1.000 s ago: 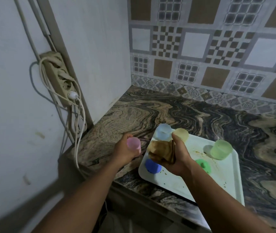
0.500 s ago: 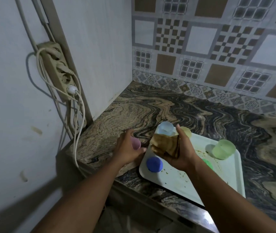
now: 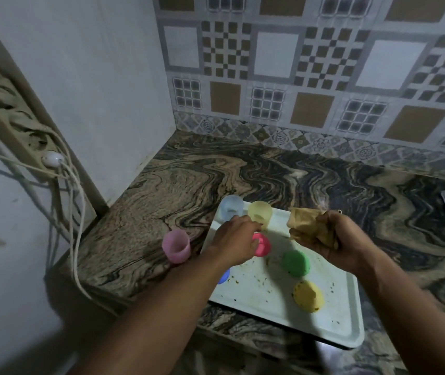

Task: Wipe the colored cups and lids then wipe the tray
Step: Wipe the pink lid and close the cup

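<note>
Tray point(image 3: 337, 328) on marbled counter point(image 3: 162, 190), speckled with crumbs. Right hand point(image 3: 332, 239) grips a crumpled brown cloth point(image 3: 308, 223), fingers curled round it. Left hand point(image 3: 236, 239) is over the red lid point(image 3: 262, 246), fingers loosely extended, nothing visibly held; contact cannot be told. Blue cup point(image 3: 231, 207) and yellow cup point(image 3: 260, 213) stand at the tray's far left corner; green lid point(image 3: 295, 263) and yellow lid point(image 3: 308, 296) lie on it. Pink cup point(image 3: 176, 246) stands on the counter just left of the tray.
</note>
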Tool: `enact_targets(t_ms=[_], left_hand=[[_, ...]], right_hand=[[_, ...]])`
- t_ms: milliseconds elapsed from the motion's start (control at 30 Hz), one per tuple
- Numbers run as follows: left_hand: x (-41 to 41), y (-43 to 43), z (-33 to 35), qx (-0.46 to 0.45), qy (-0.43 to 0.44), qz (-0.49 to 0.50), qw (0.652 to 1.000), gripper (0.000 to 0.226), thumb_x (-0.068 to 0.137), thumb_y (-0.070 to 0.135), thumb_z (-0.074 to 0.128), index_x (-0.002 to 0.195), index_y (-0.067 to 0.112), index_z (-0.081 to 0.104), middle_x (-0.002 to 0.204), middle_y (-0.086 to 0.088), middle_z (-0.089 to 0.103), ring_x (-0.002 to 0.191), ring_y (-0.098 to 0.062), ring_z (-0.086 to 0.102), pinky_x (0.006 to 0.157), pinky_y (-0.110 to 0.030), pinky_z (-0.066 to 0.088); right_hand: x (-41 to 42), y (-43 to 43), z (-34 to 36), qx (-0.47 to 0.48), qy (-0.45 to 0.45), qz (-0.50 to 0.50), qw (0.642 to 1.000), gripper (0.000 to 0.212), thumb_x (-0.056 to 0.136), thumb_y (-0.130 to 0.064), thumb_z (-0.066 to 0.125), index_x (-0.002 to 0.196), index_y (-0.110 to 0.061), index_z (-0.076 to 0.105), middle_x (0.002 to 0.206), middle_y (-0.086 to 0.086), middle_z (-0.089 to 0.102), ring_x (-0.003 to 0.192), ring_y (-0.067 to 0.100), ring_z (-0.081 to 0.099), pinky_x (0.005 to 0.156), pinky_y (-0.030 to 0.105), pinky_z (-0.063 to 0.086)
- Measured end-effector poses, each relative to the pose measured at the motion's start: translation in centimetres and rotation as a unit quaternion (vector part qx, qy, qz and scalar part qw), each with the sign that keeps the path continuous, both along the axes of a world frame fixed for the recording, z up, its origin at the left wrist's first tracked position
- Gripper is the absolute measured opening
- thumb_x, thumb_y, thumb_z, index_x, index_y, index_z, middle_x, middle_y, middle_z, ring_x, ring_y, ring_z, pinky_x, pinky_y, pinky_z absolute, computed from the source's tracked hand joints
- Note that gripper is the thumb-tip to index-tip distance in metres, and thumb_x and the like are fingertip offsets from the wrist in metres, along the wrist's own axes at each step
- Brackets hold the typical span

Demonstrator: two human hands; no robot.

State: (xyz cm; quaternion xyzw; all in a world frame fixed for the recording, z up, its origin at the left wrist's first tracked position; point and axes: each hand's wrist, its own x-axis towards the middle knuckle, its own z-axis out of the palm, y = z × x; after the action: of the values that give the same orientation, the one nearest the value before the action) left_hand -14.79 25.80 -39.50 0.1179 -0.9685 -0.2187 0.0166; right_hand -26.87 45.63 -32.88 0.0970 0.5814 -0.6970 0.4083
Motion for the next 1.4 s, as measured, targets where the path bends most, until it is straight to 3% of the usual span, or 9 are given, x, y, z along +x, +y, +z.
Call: enact_targets(t_ms=[367,500,667,833,967,1067,1233,1300,1400], left_hand=[[-1.5,0.2,-1.8,-0.077,0.001,0.002,0.997,0.022,0.094,0.034,0.058,0.106,0.022,0.072,0.106,-0.003,0.069,0.101,-0.029,0.061,0.075,-0.041,0.052],[-1.1,0.3,-1.9,0.036,0.054,0.054,0.996,0.019,0.096,0.033,0.053,0.1,0.019,0.065,0.103,-0.001,0.063,0.096,-0.027,0.06,0.075,-0.046,0.052],[-0.9,0.6,-0.1,0.096,0.151,0.037,0.983,0.022,0.094,0.026,0.046,0.101,0.015,0.065,0.1,-0.001,0.061,0.091,-0.024,0.059,0.077,-0.046,0.05],[1.4,-0.4,0.7,0.058,0.161,-0.015,0.985,0.014,0.099,0.022,0.052,0.102,0.015,0.064,0.102,0.0,0.058,0.088,-0.021,0.058,0.073,-0.044,0.049],[2.6,-1.0,0.5,0.071,0.147,-0.048,0.985,0.019,0.098,0.03,0.05,0.105,0.019,0.063,0.102,0.001,0.059,0.089,-0.021,0.059,0.074,-0.044,0.051],[2.9,-1.6,1.0,0.091,0.161,-0.034,0.982,0.02,0.097,0.029,0.051,0.104,0.016,0.064,0.101,0.0,0.061,0.09,-0.022,0.058,0.077,-0.045,0.05],[1.9,-0.5,2.8,0.107,0.192,-0.047,0.975,0.013,0.098,0.023,0.054,0.102,0.017,0.064,0.099,0.004,0.059,0.088,-0.017,0.058,0.075,-0.044,0.05],[1.7,-0.2,2.9,0.1,0.19,-0.067,0.974,0.012,0.097,0.019,0.054,0.104,0.018,0.064,0.099,0.005,0.059,0.088,-0.016,0.057,0.074,-0.044,0.05],[1.9,0.0,2.8,0.091,0.197,-0.088,0.972,0.013,0.098,0.021,0.054,0.106,0.017,0.064,0.101,0.003,0.061,0.09,-0.016,0.056,0.079,-0.043,0.049]], right_hand=[[2.9,0.0,-2.8,0.099,0.191,0.113,0.97,0.03,0.092,-0.01,0.052,0.108,-0.016,0.077,0.108,0.014,0.076,0.108,0.038,0.068,0.098,0.05,0.054],[5.5,-1.0,-4.6,0.212,0.514,0.147,0.818,0.052,0.083,-0.016,0.051,0.134,-0.019,0.06,0.137,0.002,0.061,0.128,0.019,0.053,0.107,0.029,0.04],[7.9,-2.9,-7.9,0.249,0.676,0.243,0.65,0.075,0.074,-0.005,0.045,0.149,0.0,0.04,0.154,0.022,0.039,0.144,0.038,0.035,0.118,0.047,0.031],[7.8,-4.0,-6.8,0.195,0.575,0.244,0.756,0.077,0.079,-0.035,0.029,0.149,-0.006,0.044,0.154,0.014,0.044,0.143,0.027,0.04,0.116,0.024,0.024],[6.4,-4.1,-3.6,0.094,0.396,0.24,0.882,0.036,0.08,-0.023,0.061,0.112,-0.022,0.076,0.11,0.003,0.077,0.103,0.015,0.07,0.097,0.036,0.055],[5.3,-3.3,-3.0,0.012,0.236,0.159,0.959,0.041,0.074,-0.016,0.065,0.114,-0.016,0.075,0.116,0.018,0.073,0.101,0.02,0.069,0.092,0.037,0.054],[8.4,-3.9,-2.7,0.078,0.502,0.159,0.847,0.042,0.091,-0.052,0.047,0.12,-0.029,0.068,0.111,-0.014,0.071,0.09,-0.003,0.063,0.078,0.021,0.05],[8.6,-4.4,-2.5,0.039,0.403,0.134,0.904,0.051,0.096,-0.061,0.035,0.105,-0.028,0.073,0.082,-0.004,0.073,0.056,0.008,0.053,0.062,0.031,0.047],[6.8,-4.5,-2.5,0.042,0.238,0.077,0.967,0.049,0.099,-0.035,0.04,0.076,-0.018,0.079,0.056,0.019,0.059,0.057,0.035,0.051,0.075,0.058,0.057]])
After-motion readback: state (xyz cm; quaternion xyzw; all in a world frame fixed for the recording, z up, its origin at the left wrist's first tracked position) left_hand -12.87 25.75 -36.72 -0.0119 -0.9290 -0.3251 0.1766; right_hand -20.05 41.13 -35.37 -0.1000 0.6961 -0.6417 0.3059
